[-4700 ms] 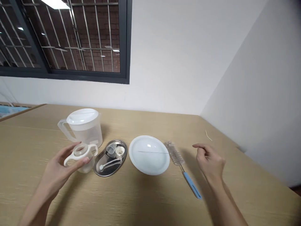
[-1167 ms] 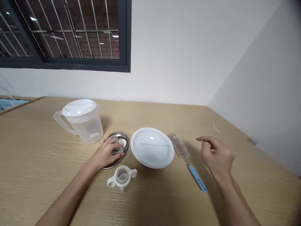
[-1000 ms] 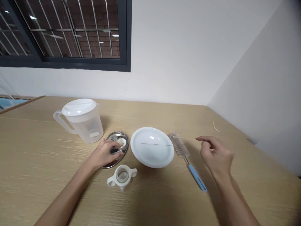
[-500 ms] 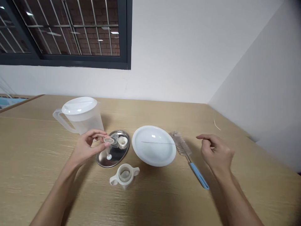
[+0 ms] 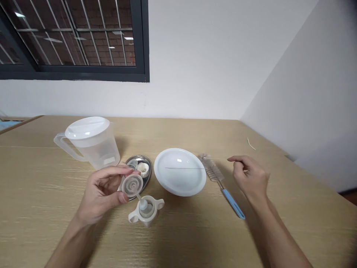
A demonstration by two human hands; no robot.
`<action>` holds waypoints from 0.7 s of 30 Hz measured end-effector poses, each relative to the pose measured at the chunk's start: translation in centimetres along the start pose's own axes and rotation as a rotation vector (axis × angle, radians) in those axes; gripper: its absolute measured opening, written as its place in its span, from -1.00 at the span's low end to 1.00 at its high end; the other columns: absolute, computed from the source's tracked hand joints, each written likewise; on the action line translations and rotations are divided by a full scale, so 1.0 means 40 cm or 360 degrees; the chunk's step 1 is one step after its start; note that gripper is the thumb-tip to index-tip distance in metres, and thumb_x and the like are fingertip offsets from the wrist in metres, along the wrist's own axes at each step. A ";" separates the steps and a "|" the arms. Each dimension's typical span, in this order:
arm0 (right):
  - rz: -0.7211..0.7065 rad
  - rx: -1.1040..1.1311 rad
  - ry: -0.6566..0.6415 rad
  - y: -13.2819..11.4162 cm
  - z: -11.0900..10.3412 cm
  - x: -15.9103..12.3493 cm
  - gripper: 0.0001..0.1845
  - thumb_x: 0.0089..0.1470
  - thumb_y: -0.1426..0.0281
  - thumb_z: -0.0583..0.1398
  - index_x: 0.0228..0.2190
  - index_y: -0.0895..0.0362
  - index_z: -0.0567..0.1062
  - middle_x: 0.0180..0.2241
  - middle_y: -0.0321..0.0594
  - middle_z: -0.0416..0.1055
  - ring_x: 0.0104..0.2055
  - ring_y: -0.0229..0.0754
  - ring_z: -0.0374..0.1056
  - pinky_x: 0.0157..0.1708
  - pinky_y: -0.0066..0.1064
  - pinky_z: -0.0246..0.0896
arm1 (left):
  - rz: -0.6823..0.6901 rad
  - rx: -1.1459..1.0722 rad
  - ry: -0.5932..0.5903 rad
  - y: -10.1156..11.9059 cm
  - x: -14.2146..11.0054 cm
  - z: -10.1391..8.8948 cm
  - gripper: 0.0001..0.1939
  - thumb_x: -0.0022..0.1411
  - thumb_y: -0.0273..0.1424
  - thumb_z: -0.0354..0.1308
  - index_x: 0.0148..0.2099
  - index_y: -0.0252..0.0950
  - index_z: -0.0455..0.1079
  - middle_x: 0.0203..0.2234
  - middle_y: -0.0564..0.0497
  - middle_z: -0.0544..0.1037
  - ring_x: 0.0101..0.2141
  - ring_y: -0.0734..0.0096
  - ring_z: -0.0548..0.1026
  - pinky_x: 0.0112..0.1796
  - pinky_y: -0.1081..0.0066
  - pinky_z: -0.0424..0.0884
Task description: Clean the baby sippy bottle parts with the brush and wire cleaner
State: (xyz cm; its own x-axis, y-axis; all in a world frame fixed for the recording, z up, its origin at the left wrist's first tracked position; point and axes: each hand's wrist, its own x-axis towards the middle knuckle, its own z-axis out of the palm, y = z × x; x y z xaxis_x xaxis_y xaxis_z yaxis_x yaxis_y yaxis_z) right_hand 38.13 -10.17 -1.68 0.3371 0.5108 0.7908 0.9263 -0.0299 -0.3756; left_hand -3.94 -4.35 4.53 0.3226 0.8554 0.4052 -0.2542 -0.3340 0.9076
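Observation:
Between the thumb and fingers of my left hand is a sippy-cup straw piece: a clear round disc with a thin stem and a pale ball at its end. In view, that ball overlaps the mouth of a two-handled cup; I cannot tell if it touches. Partly behind the hand lies an oval metal tray with a white ring and a clear cap. My right hand hovers over the table, loosely closed with its index finger pointing left, nothing visible in it.
A white plate has a thin wire across it. Right of it lies a bottle brush with a blue handle. A lidded pitcher stands at the back left, and a small pale strip lies at the far right.
My left hand has moved nearer and tipped the straw piece, so its disc faces me and its ball is over the cup's mouth. My right hand has shifted slightly left.

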 end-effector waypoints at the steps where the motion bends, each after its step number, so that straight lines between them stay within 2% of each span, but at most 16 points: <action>1: 0.0001 -0.0005 0.0000 0.000 0.000 0.000 -0.73 0.03 0.48 0.07 -0.45 0.12 0.58 -0.43 -0.22 0.57 -0.53 -0.26 0.34 -0.50 -0.43 0.19 | 0.0002 -0.0001 -0.0041 0.001 0.000 0.008 -0.62 -0.11 -0.33 0.55 -0.16 -0.16 0.65 -0.25 -0.08 0.69 -0.22 0.12 0.66 -0.21 0.30 0.61; 5: -0.0021 -0.0012 0.0021 -0.002 -0.001 0.001 -0.73 0.03 0.49 0.07 -0.45 0.11 0.58 -0.44 -0.24 0.56 -0.54 -0.28 0.34 -0.51 -0.44 0.19 | -0.0041 -0.0023 -0.0218 -0.002 0.002 0.021 -0.63 -0.06 -0.43 0.52 -0.13 -0.18 0.65 -0.22 -0.11 0.67 -0.20 0.17 0.64 -0.15 0.31 0.59; 9: -0.0065 -0.0005 0.0045 -0.005 -0.004 0.002 -0.74 0.03 0.51 0.08 -0.44 0.11 0.58 -0.44 -0.27 0.56 -0.52 -0.28 0.35 -0.50 -0.46 0.19 | -0.0086 0.0019 -0.0454 -0.013 0.001 0.010 -0.62 0.03 -0.49 0.46 -0.06 -0.18 0.62 -0.17 -0.11 0.66 -0.14 0.25 0.60 -0.09 0.38 0.51; 15: -0.0087 0.0008 0.0049 -0.001 -0.003 0.001 -0.73 0.03 0.53 0.08 -0.44 0.11 0.58 -0.44 -0.27 0.56 -0.53 -0.29 0.34 -0.50 -0.46 0.19 | -0.0381 0.0361 -0.0793 -0.029 -0.003 -0.016 -0.49 0.05 -0.45 0.46 0.07 -0.13 0.53 -0.12 -0.05 0.64 -0.08 0.25 0.55 -0.03 0.36 0.42; 21: -0.0059 0.0011 0.0032 -0.001 -0.001 -0.002 -0.73 0.03 0.52 0.08 -0.44 0.11 0.58 -0.42 -0.26 0.57 -0.52 -0.28 0.36 -0.49 -0.45 0.20 | -0.0555 0.0585 -0.1021 -0.032 0.009 -0.026 -0.49 0.06 -0.38 0.45 0.09 -0.11 0.51 -0.02 -0.03 0.58 -0.01 0.20 0.50 0.04 0.30 0.37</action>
State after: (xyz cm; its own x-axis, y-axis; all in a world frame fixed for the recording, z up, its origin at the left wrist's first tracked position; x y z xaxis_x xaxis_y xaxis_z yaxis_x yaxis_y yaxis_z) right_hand 38.07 -10.25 -1.69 0.3057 0.4943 0.8138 0.9371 -0.0050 -0.3490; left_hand -4.45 -3.21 3.39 0.8154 0.5784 -0.0243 0.2364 -0.2943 0.9260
